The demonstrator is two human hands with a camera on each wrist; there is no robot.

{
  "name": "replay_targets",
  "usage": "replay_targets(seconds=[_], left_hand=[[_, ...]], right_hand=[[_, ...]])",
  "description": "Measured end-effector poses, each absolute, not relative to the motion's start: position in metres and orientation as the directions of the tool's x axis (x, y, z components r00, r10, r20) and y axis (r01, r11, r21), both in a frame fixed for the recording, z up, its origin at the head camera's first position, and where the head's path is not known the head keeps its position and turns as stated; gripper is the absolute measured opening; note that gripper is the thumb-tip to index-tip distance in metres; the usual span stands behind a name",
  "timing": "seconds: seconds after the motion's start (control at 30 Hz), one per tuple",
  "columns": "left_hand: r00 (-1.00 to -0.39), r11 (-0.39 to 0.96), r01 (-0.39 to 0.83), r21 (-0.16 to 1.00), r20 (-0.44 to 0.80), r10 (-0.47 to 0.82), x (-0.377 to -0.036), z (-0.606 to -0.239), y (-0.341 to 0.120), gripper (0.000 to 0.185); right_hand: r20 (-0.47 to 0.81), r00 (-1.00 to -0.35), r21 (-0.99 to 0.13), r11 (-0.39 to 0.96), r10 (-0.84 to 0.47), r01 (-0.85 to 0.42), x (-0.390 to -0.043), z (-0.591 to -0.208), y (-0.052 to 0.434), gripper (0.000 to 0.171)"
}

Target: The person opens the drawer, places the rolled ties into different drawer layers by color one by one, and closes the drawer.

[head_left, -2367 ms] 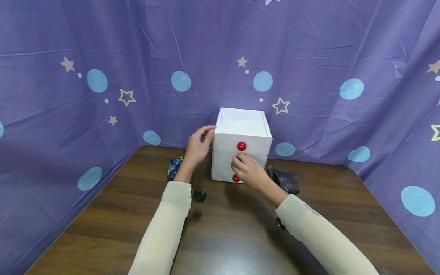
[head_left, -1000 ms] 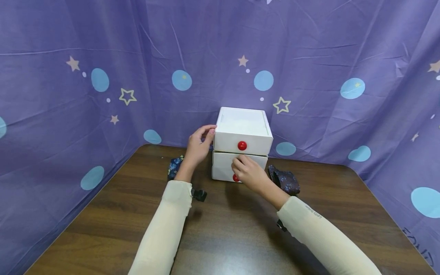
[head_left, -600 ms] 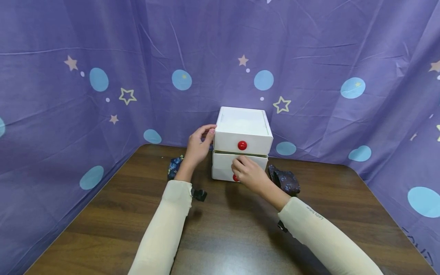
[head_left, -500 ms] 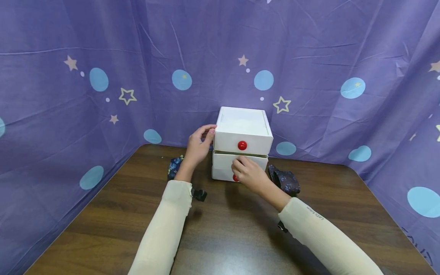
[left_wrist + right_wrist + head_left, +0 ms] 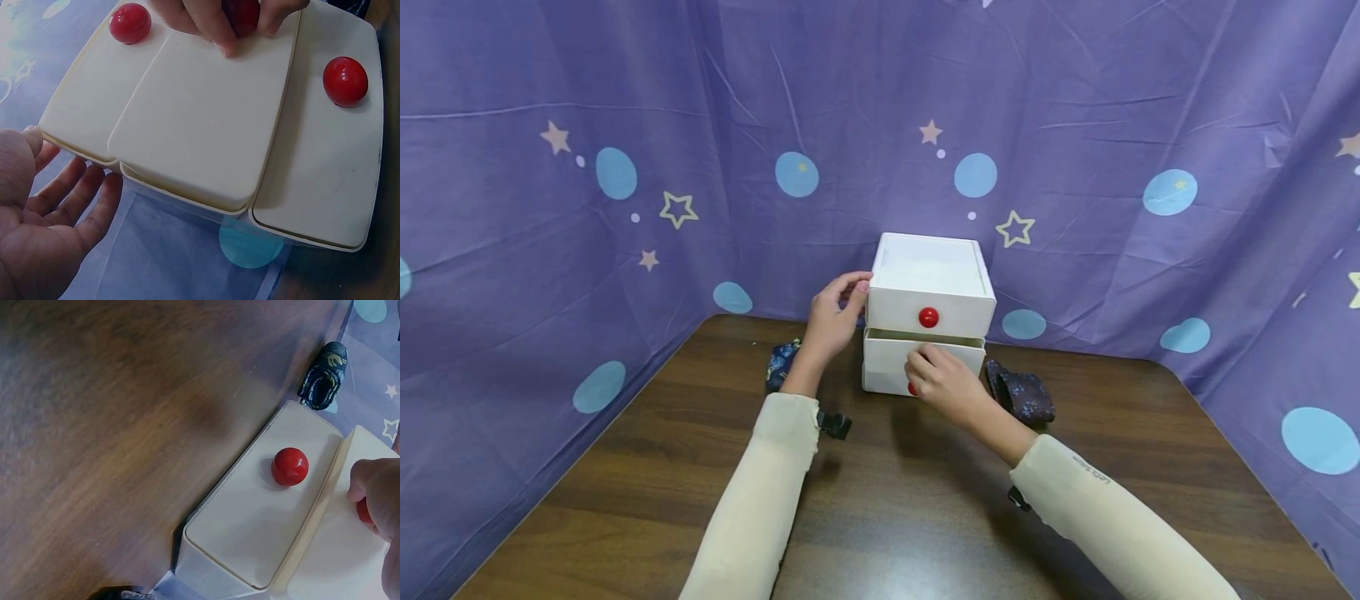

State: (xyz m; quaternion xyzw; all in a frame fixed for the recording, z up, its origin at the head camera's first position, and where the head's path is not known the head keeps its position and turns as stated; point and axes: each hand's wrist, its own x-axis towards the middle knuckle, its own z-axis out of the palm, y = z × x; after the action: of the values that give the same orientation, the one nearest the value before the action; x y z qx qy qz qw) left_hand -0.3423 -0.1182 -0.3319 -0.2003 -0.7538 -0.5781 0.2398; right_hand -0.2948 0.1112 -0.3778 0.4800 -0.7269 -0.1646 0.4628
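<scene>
A white three-drawer box (image 5: 931, 267) stands at the back of the table, each drawer with a round red knob. Its middle drawer (image 5: 887, 354) is pulled out a little, with a narrow gap showing along the top. My right hand (image 5: 947, 383) pinches the middle knob (image 5: 242, 17) between thumb and fingers. My left hand (image 5: 833, 321) rests against the upper left side of the box, fingers fairly straight in the left wrist view. The top drawer's knob (image 5: 928, 317) and the bottom drawer's knob (image 5: 290, 467) are untouched; both those drawers are closed. What the middle drawer contains is hidden.
A dark blue patterned cloth item (image 5: 781, 367) lies left of the box, partly behind my left wrist. Another dark patterned cloth item (image 5: 1026, 396) with an opening sits to its right. A purple starry curtain (image 5: 865, 100) hangs behind the brown wooden table (image 5: 880, 517).
The middle drawer has slid out slightly towards me, its top gap widening. My right hand has come back a little with the knob. My left hand has stayed in place.
</scene>
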Motion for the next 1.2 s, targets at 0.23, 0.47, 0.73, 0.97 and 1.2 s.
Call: replay_targets(seconds=[0.23, 0.47, 0.73, 0.97, 1.2], left_hand=[[-0.802, 0.267, 0.582, 0.768, 0.597, 0.031, -0.343, -0.332, -0.119, 0.036], [-0.799, 0.277, 0.581, 0.765, 0.600, 0.019, -0.344, -0.333, -0.118, 0.034], [-0.799, 0.276, 0.582, 0.765, 0.601, 0.019, -0.345, -0.333, -0.118, 0.034], [-0.805, 0.281, 0.573, 0.770, 0.592, 0.021, -0.344, -0.334, -0.117, 0.035], [-0.809, 0.280, 0.568, 0.774, 0.587, 0.018, -0.344, -0.333, -0.117, 0.035]], right_hand=[[0.512, -0.108, 0.695, 0.485, -0.852, -0.531, -0.292, -0.378, 0.111, 0.031], [0.528, -0.088, 0.687, 0.486, -0.845, -0.540, -0.288, -0.379, 0.110, 0.026], [0.521, -0.081, 0.703, 0.481, -0.850, -0.524, -0.282, -0.377, 0.110, 0.021], [0.519, -0.089, 0.707, 0.485, -0.850, -0.515, -0.277, -0.378, 0.111, 0.024], [0.520, -0.081, 0.704, 0.480, -0.851, -0.524, -0.274, -0.378, 0.112, 0.039]])
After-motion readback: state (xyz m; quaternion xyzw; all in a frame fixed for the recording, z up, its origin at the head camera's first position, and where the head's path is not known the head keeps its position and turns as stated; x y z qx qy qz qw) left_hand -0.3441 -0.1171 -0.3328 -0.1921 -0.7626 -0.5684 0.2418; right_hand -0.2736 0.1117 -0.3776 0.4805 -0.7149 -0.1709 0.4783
